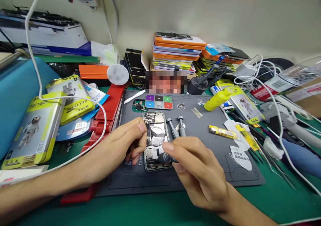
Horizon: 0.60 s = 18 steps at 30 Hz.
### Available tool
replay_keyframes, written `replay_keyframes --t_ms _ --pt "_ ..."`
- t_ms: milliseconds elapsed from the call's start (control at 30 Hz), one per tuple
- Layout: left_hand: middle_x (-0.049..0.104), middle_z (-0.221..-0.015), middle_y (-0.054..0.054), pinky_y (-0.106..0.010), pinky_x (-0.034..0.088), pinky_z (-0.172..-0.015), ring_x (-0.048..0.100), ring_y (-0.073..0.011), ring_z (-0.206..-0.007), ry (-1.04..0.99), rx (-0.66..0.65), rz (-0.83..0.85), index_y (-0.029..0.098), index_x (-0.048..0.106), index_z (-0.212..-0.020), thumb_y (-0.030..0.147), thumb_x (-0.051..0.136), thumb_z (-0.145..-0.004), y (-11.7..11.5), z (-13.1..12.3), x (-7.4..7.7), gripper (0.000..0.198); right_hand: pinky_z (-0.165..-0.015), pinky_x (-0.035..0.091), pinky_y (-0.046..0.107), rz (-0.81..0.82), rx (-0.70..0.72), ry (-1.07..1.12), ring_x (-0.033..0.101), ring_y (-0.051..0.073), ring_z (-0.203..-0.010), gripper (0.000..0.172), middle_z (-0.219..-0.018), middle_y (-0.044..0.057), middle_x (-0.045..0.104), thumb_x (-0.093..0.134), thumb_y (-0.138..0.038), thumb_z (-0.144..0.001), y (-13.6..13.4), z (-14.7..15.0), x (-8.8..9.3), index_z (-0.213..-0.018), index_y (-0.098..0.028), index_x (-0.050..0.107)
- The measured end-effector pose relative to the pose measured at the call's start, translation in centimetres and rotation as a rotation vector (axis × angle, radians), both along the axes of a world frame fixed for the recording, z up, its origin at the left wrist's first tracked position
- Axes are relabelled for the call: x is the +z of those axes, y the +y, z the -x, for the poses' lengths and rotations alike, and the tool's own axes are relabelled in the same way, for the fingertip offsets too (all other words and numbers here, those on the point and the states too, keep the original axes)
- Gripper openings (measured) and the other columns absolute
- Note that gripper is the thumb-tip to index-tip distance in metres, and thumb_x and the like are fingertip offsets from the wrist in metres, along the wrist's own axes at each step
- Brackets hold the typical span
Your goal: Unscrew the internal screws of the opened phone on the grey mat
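Observation:
An opened phone (156, 139) lies with its insides showing on a grey work mat (215, 152). My left hand (122, 145) rests on the mat at the phone's left edge, fingers curled against its frame and thumb on the upper left side. My right hand (198, 172) hovers over the phone's lower right corner, thumb and fingers pinched round a small round grey tool end (166, 157). Two grey screwdrivers (177, 127) lie just right of the phone.
A coloured screw tray (158, 102) sits above the phone. Yellow battery boxes (37, 125) and a white cable (82, 100) lie left. A red tool (107, 115) borders the mat. Stacked phone cases (178, 52) stand behind. Tweezers, cables and yellow strips (223, 131) crowd the right.

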<state>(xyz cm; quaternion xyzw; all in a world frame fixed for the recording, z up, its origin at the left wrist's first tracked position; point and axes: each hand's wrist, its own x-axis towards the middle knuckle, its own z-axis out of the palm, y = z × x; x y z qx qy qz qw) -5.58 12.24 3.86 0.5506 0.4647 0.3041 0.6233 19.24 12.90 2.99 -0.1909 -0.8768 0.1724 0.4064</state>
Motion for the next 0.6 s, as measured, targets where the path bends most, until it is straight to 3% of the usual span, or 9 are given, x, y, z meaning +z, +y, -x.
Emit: replay_keyframes --t_ms 267,367,600 --pt "0.054 -0.073 0.008 -0.028 0.046 -0.071 0.056 -0.0136 -0.067 -0.060 0.002 0.062 0.025 0.048 -0.088 0.056 0.038 -0.116 0.0 -0.2 0.0 0.043 -0.092 0.061 0.031 -0.014 0.013 -0.001 0.068 0.018 -0.111 0.059 -0.120 0.011 0.073 0.051 0.005 -0.091 -0.2 0.2 0.2 -0.148 -0.009 0.058" --pt "0.053 -0.072 0.008 -0.027 0.045 -0.069 0.054 -0.0129 -0.067 -0.049 -0.024 0.080 0.026 0.049 -0.093 0.054 0.043 -0.116 -0.1 -0.3 0.3 0.037 -0.091 0.062 0.032 0.032 0.040 -0.001 0.069 0.019 -0.107 0.059 -0.113 0.009 0.075 0.053 0.002 -0.094 -0.1 0.3 -0.3 -0.151 -0.011 0.054" --pt "0.055 -0.078 0.008 -0.022 0.044 -0.065 0.055 -0.0107 -0.071 -0.013 -0.040 0.013 0.026 0.056 -0.094 0.049 0.058 -0.111 0.3 -0.3 0.3 0.029 -0.099 0.063 0.035 -0.066 0.043 -0.043 0.069 0.019 -0.108 0.047 -0.113 0.011 0.072 0.058 -0.001 -0.100 -0.2 0.6 -0.8 -0.144 -0.014 0.060"
